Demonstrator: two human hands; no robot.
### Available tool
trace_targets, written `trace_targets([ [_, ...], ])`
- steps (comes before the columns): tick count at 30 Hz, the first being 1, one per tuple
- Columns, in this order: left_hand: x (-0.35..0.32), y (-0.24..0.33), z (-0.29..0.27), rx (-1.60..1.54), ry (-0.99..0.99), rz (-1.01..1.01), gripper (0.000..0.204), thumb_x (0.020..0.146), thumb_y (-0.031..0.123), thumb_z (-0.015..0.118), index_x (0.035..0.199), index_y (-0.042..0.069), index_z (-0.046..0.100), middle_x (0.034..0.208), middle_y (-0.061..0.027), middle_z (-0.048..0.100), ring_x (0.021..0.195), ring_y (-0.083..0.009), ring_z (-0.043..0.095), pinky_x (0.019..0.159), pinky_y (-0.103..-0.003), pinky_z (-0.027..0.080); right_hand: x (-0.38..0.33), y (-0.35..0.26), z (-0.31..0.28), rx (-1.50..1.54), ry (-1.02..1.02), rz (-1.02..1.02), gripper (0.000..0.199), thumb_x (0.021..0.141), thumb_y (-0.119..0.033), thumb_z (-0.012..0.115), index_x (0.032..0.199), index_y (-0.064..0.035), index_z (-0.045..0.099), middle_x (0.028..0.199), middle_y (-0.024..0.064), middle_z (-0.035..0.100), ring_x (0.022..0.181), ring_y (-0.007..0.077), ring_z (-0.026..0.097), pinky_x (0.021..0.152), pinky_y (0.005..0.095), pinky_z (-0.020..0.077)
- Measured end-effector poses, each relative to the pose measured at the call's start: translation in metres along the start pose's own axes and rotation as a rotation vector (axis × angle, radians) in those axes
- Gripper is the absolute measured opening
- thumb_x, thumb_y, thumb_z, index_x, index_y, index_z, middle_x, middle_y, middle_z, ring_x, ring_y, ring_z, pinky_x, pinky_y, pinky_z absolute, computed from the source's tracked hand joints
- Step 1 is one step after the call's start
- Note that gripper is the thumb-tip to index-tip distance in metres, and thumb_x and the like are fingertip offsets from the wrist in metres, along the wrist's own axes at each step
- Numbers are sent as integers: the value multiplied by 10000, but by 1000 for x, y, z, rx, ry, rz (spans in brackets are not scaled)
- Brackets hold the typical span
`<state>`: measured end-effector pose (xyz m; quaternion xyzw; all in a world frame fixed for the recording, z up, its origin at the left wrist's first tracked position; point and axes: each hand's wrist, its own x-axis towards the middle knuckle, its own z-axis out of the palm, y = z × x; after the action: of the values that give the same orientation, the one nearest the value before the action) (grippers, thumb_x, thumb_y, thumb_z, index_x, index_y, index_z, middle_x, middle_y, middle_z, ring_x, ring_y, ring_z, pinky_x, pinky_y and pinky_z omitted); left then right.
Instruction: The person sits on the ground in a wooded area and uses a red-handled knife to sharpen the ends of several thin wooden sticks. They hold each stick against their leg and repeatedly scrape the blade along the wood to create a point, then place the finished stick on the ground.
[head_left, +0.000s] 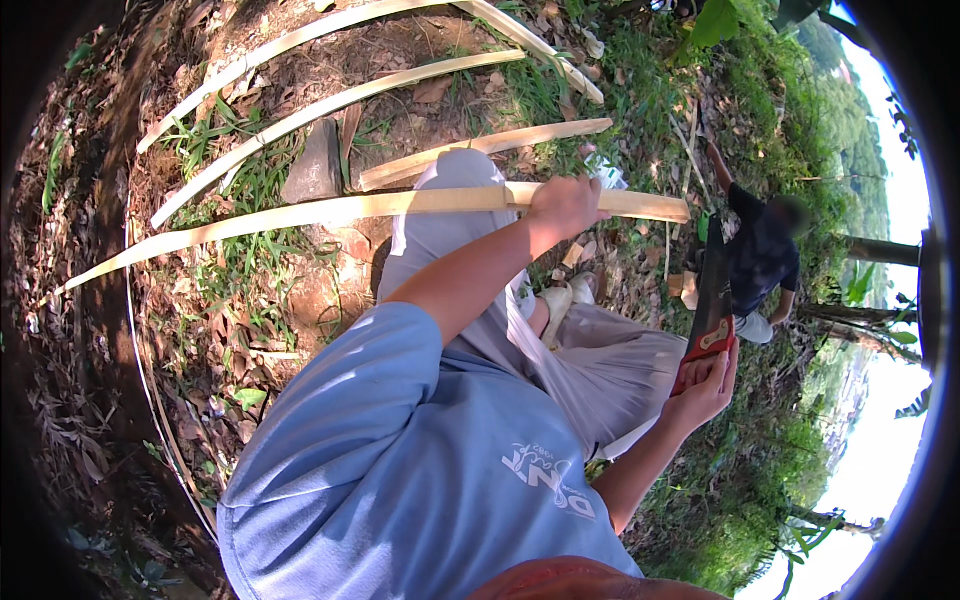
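My left hand [565,210] is closed around a long pale wooden slat [350,207], close to its right end. A step in the wood beside the hand looks like a second piece laid over it; I cannot tell for certain. The slat rests across my raised knee in grey trousers [450,250]. In my right hand [705,385] is the red handle of a handsaw [714,290], its dark blade pointing up and away. The blade's far end lies just beyond the slat's right tip; contact between them cannot be made out.
Several more slats [340,100] lie on the leafy ground beyond my knee, with a grey stone block [315,165] among them. Small wood offcuts [682,287] lie near the saw. A person in dark clothes [765,255] crouches on the grassy slope to the right, near tree trunks [880,250].
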<state>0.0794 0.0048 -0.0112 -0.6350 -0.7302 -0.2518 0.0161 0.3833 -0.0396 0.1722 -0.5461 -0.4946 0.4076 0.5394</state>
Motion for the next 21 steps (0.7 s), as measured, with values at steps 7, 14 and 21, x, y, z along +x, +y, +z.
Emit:
trace_targets([
  [7,0,0,5,33,-17,25,615,995,609,657,1048,-4,665,789,-115,708,712,-299,753,640,-408,609,-78,-83,67,-1,-355,-106,479,1143,-90,491,1605,37,489,632,-84,394,506,5,277,468,219,239],
  [14,8,3,41,128,29,-106,636,864,671,763,1063,72,692,865,-63,705,756,-252,748,654,-412,572,-121,-91,114,-188,-719,-15,488,1118,-111,573,1579,38,518,710,-65,470,527,7,356,498,209,274],
  [21,7,1,52,141,153,-64,687,798,713,789,1046,77,710,853,-47,690,743,-235,733,628,-391,544,-133,-98,115,-206,-772,169,365,1109,-77,559,1456,14,622,867,-30,610,603,11,432,558,204,333],
])
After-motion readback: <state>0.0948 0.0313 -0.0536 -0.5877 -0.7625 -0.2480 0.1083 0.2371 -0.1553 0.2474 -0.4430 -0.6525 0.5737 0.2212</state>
